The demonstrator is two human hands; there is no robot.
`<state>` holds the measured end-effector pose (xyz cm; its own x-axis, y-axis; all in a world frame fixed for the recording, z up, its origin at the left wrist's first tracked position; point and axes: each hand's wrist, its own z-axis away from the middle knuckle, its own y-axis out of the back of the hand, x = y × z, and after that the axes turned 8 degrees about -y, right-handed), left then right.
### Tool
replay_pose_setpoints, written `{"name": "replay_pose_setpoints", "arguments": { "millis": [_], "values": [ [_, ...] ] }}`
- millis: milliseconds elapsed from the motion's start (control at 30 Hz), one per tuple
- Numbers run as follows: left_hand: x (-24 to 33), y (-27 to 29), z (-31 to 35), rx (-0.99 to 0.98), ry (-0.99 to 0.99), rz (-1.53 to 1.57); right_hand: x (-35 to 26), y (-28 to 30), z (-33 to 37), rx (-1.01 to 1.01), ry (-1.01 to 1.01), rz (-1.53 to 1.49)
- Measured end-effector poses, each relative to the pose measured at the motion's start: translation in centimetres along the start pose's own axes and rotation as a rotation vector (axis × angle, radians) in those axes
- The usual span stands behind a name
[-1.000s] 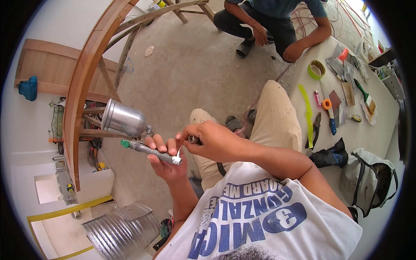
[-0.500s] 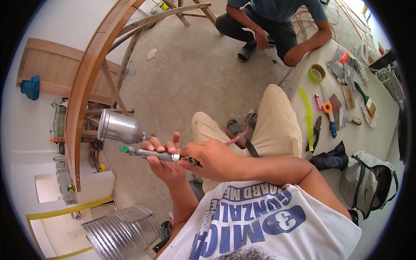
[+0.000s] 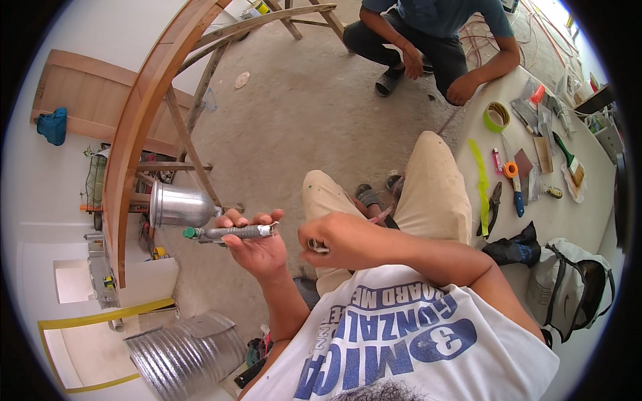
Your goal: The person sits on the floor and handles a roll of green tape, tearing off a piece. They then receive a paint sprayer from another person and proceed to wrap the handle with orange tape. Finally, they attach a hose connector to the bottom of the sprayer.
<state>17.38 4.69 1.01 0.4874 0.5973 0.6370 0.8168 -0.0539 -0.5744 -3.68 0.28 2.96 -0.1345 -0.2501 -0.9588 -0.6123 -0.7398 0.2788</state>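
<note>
My left hand (image 3: 259, 252) holds a spray gun on its side, thumb below and fingers above its grey ribbed handle (image 3: 234, 232). A shiny metal paint cup (image 3: 182, 205) sticks out beyond the fingertips, and a green cap (image 3: 191, 232) marks the gun's far-left end. White tape (image 3: 266, 229) is wrapped round the handle's right end, with a loose bit standing up. To the right, apart from the gun, my right hand (image 3: 344, 240) is curled closed round a small round-ended metallic piece (image 3: 318, 246), mostly hidden by the fingers.
At right, a white table (image 3: 461, 123) bears a green tape roll (image 3: 495, 117), pliers (image 3: 495, 204), a paintbrush (image 3: 570, 159), a black plastic bag (image 3: 513, 247) and a grey-white bag (image 3: 558, 294). Another person (image 3: 428, 40) crouches ahead. A wooden panel (image 3: 137, 127) leans on trestles at left.
My right hand has drawn away to the right from the gun's taped end, opening a gap. The gun stays in my left hand, nearly in place.
</note>
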Motion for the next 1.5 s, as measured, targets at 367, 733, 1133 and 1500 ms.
{"name": "replay_pose_setpoints", "arguments": {
  "millis": [367, 733, 1133, 1500],
  "values": [
    [-0.5, -0.2, 0.1, 0.012, -0.012, 0.013, -1.7, 0.0, -1.8, 0.075, 0.008, -0.078],
    [0.0, 0.1, -0.1, 0.093, -0.019, -0.113, 0.9, 0.3, -1.6, 0.184, 0.201, -0.223],
    [1.0, -3.3, -0.9, 0.001, 0.0, -0.213, 0.3, -0.6, -1.1, 0.328, 0.167, -0.135],
    [1.3, -3.0, -0.9, -0.054, 0.005, -0.277, -0.2, -0.9, -1.0, 0.419, 0.238, -0.048]
  ]
}}
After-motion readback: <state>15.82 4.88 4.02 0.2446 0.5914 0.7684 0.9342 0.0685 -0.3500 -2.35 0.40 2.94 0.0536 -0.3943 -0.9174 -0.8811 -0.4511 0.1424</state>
